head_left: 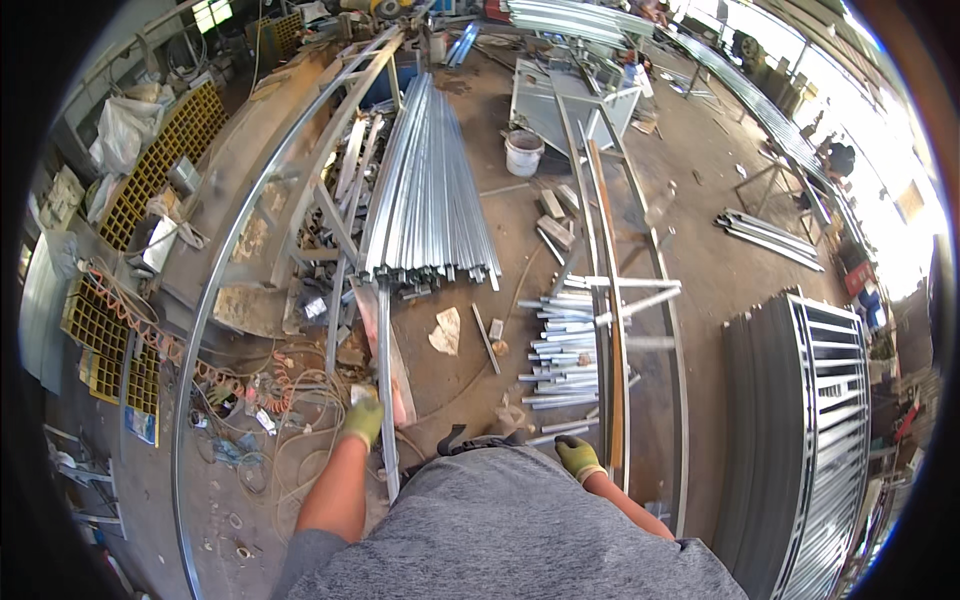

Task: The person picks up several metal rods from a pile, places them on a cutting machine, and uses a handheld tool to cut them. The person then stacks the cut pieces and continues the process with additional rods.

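Both my hands wear yellow-green work gloves. My left hand (363, 420) is just left of a long metal tube (384, 350) that runs forward to a bundle. Its fingers point away from me, and whether they touch the tube or hold anything is unclear. My right hand (577, 457) hangs low beside my body with its dark-tipped fingers curled together and nothing visible in them. Near it lie short cut metal tubes (562, 360) in a loose pile. Ahead, the bundle of long shiny metal tubes (425, 190) rests on a stand, its near ends uneven.
A long metal frame (668, 360) with a brown bar (613, 350) stands to the right. Beyond it, barred panels (800, 430) are stacked. Hoses (285, 410) tangle on the left floor near yellow grating (175, 150). A white bucket (523, 153) and wooden blocks (553, 218) stand ahead.
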Available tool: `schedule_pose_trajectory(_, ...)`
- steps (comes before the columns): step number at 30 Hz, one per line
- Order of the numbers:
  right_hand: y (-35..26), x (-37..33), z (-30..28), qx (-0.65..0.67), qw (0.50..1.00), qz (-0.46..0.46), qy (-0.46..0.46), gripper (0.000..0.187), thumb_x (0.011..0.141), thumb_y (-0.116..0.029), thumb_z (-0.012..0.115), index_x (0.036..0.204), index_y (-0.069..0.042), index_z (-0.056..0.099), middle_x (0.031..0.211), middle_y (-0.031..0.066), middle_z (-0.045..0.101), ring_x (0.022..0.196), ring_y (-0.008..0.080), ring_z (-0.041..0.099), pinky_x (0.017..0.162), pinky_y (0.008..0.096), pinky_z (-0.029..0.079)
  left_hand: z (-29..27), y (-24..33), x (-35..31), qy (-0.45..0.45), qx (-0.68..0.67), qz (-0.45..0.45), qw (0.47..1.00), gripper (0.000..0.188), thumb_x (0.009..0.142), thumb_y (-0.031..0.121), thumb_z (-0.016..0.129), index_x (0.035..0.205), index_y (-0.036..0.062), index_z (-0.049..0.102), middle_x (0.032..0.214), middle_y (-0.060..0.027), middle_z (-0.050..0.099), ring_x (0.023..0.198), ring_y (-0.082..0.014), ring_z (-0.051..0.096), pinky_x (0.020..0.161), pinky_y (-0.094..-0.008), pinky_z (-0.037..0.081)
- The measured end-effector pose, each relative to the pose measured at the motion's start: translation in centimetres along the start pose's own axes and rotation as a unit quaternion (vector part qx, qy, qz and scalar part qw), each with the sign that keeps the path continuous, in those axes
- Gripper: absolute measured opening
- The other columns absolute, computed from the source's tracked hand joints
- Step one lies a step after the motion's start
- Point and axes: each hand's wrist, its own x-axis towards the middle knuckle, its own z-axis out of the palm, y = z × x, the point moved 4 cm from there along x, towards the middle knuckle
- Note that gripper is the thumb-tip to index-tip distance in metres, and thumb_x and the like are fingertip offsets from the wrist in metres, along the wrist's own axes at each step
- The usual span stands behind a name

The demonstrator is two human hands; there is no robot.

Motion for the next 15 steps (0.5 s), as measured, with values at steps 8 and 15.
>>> schedule_pose_trajectory(8, -20.7, 29.8, -7.6, -0.055, 0.996, -0.057, -0.033, 0.051, 0.114, -0.044, 0.068, 0.148, -0.010, 0.082, 0.135, 0.0197, 0.087, 0.129, 0.0323, 0.082, 0.113, 0.0416, 0.060, 5.4, -4.8, 2.4, -0.146, 0.158, -0.219, 0.952, 0.058, 0.110, 0.049, 0.061, 0.143, 0.0050, 0.079, 0.145, -0.0301, 0.077, 0.134, -0.0518, 0.074, 0.115, -0.0585, 0.059)
schedule_pose_trajectory(15, -29.5, 51.0, -8.6, -0.135, 0.990, 0.038, -0.008, 0.052, 0.109, -0.049, 0.068, 0.145, -0.014, 0.085, 0.140, 0.0206, 0.085, 0.137, 0.0400, 0.078, 0.118, 0.0484, 0.059, 4.1, 5.9, 27.2, -0.209, 0.153, -0.256, 0.931, 0.061, 0.114, 0.051, 0.056, 0.151, 0.0059, 0.076, 0.156, -0.0281, 0.071, 0.144, -0.0493, 0.069, 0.121, -0.0574, 0.055)
